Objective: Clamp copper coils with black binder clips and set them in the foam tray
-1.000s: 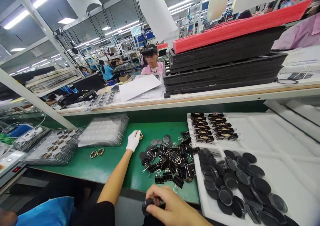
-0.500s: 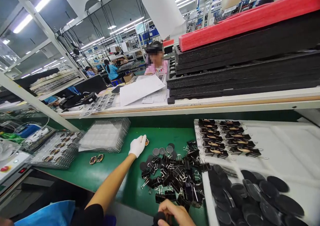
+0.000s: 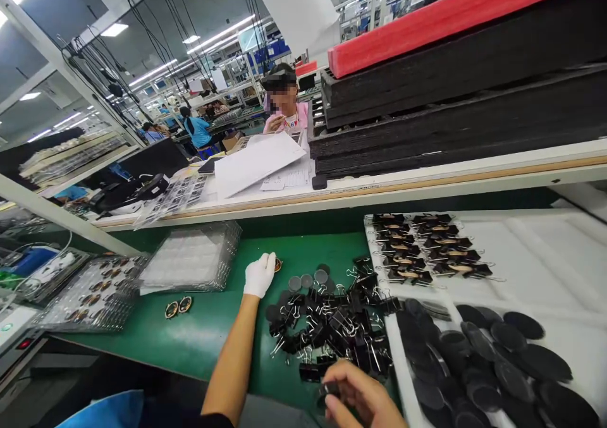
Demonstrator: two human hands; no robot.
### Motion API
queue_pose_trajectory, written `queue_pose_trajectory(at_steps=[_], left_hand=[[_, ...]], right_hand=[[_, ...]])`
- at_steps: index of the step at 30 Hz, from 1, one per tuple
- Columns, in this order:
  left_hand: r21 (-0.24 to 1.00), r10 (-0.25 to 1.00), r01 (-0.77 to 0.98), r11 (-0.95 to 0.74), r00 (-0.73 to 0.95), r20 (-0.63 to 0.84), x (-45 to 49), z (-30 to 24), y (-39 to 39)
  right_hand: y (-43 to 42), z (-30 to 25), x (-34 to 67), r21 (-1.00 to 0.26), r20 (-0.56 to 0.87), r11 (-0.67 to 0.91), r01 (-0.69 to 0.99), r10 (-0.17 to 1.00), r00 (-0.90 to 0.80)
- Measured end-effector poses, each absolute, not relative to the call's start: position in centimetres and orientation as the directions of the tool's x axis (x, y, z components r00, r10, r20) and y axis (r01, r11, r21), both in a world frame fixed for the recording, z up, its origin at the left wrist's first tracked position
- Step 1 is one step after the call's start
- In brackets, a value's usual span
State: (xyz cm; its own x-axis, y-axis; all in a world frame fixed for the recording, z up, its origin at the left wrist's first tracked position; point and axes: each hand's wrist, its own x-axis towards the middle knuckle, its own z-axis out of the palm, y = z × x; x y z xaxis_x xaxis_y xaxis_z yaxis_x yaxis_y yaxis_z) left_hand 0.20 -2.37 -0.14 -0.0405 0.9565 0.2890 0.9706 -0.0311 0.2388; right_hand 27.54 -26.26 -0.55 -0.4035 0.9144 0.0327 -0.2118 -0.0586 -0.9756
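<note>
My left hand (image 3: 260, 275), in a white glove, rests on the green bench with its fingers closed on a small round part with a copper-coloured rim (image 3: 277, 264). Bare and low in the view, my right hand (image 3: 363, 396) pinches a small black disc (image 3: 328, 391) between thumb and fingers. Just beyond it lies a heap of black binder clips (image 3: 339, 324). Several small dark discs (image 3: 307, 281) are at the heap's far edge. Two more copper-rimmed round parts (image 3: 178, 306) lie on the bench to the left.
On the right, a white board (image 3: 531, 251) bears rows of clamped binder clips (image 3: 401, 249) and a pile of black discs (image 3: 497, 365). Stacked clear trays (image 3: 190, 257) and a tray of round parts (image 3: 95, 292) stand left. A shelf edge (image 3: 427, 188) crosses above; a person sits beyond.
My right hand has moved slightly up and right with the black disc, which now shows more clearly. My left hand stays at the round part. The camera view has shifted a little.
</note>
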Motion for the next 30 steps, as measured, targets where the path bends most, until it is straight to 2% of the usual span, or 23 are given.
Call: queue_pose_trajectory(at_steps=[7,11,17,21,25,28,30], left_hand=[[0.444,0.873,0.895,-0.046,-0.181,0.453,1.8,1.8,-8.3],[0.508,0.868,0.849,-0.145,-0.136,0.477,6.2,4.1,-14.9],[0.682,0.919,0.653,-0.329,0.054,0.392,13.2,5.9,-21.1],[0.721,0.918,0.583,-0.376,0.131,0.373,14.1,5.1,-21.9],[0.766,0.910,0.496,-0.408,0.288,0.298,13.9,4.2,-22.3],[0.757,0.885,0.499,-0.422,0.408,0.224,13.5,4.4,-22.5],[0.770,0.885,0.525,-0.363,0.453,0.108,12.8,4.9,-22.4]], right_hand=[[-26.4,1.7,28.6,-0.976,0.023,-0.029,-0.215,0.972,-0.233],[-25.7,2.0,28.3,-0.984,0.030,0.000,-0.177,0.986,-0.162],[-25.5,2.7,28.0,-0.967,0.171,0.183,-0.179,0.982,0.077],[-25.9,2.3,28.6,-0.970,0.184,0.202,-0.134,0.973,0.140],[-25.9,1.5,28.3,-0.971,0.164,0.197,-0.133,0.960,0.228],[-26.0,1.5,28.2,-0.975,0.154,0.180,-0.133,0.971,0.182],[-26.1,2.0,29.1,-0.984,0.145,0.148,-0.097,0.989,0.031]])
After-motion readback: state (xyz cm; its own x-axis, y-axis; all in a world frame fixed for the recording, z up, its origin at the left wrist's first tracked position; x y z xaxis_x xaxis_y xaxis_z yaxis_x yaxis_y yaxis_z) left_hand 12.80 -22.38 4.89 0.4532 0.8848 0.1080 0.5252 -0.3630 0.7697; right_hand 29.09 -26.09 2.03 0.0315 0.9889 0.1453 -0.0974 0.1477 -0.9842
